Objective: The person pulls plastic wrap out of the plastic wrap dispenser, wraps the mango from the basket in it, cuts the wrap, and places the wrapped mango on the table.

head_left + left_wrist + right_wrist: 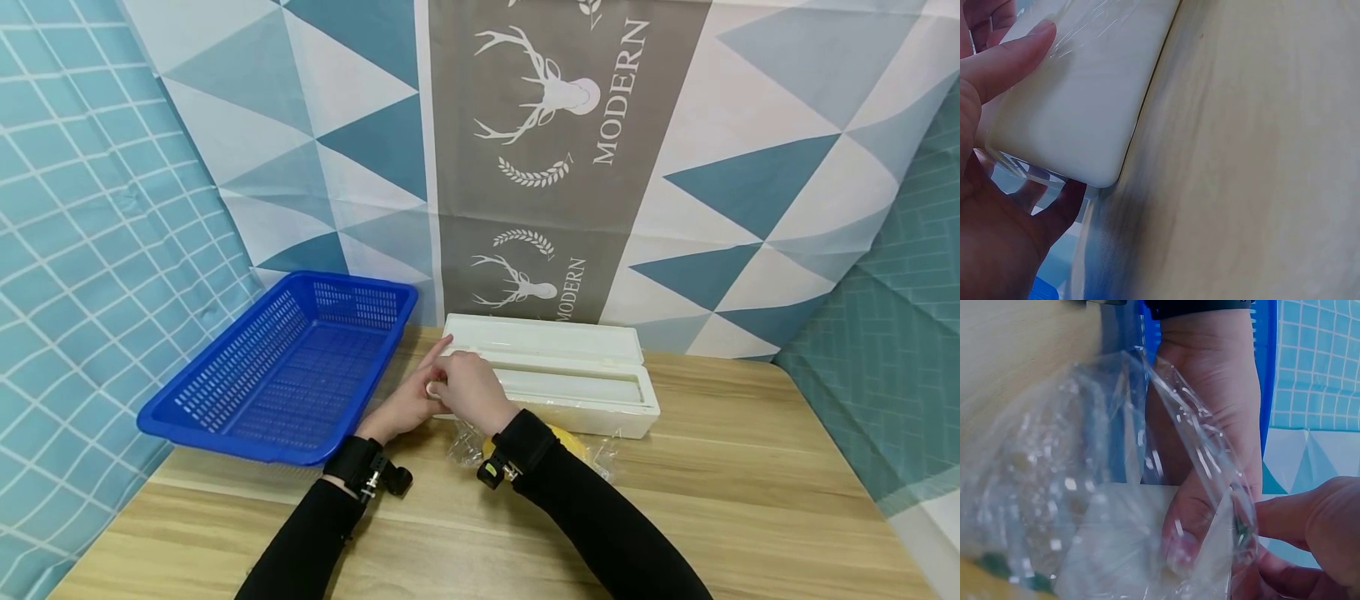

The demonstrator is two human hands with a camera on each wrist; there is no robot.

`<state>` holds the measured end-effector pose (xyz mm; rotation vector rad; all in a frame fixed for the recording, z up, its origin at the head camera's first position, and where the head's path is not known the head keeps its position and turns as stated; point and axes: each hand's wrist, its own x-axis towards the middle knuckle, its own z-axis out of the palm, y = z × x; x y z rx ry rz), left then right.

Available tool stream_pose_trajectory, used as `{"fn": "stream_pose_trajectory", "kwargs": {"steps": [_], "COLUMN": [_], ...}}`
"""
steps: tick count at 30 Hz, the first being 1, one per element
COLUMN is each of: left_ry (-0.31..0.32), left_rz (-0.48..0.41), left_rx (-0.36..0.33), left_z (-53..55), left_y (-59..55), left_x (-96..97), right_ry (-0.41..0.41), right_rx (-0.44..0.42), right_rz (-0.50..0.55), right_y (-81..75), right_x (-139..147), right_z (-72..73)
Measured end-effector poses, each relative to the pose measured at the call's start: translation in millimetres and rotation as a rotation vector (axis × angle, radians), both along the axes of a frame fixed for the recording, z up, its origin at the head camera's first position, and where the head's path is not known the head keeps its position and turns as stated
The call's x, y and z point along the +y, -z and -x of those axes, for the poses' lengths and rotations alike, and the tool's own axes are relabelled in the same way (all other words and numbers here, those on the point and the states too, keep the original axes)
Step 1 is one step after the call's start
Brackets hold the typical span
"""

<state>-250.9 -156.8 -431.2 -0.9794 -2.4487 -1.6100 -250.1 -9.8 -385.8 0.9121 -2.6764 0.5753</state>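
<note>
A long white cling film box point(630, 422) lies on the table with its lid point(543, 335) raised behind it. My left hand point(408, 406) grips the box's left end. In the left wrist view its thumb point(1019, 59) lies over the white front face, with fingers round the end. My right hand point(476, 387) is curled over that same end and pinches the edge of the clear film point(1066, 481). The film spreads in crinkled folds down from the box, over a yellow item point(572, 442) with green marks, partly hidden under my right wrist.
To the left of the box stands a blue plastic basket point(300, 446) with slotted sides. Wooden table point(750, 492) extends to the right and in front. A patterned cloth backdrop point(375, 150) rises right behind the box, and a tiled-pattern cloth point(90, 208) hangs at the left.
</note>
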Motion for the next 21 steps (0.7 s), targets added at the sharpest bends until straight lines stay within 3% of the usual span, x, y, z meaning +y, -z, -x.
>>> {"fn": "stream_pose_trajectory", "kwargs": {"steps": [13,21], "left_ry": [-0.001,0.007], "left_rz": [-0.001,-0.023], "left_rx": [-0.005,0.008], "left_z": [-0.4,1.2], "left_y": [1.0,2.4], "left_x": [-2.2,-2.1], "right_ry": [-0.002,-0.016], "right_rx": [0.039,0.121], "right_rz": [0.053,0.048], "right_y": [6.9,9.7], "right_x": [3.3,3.8], "right_z": [0.7,-2.8]}}
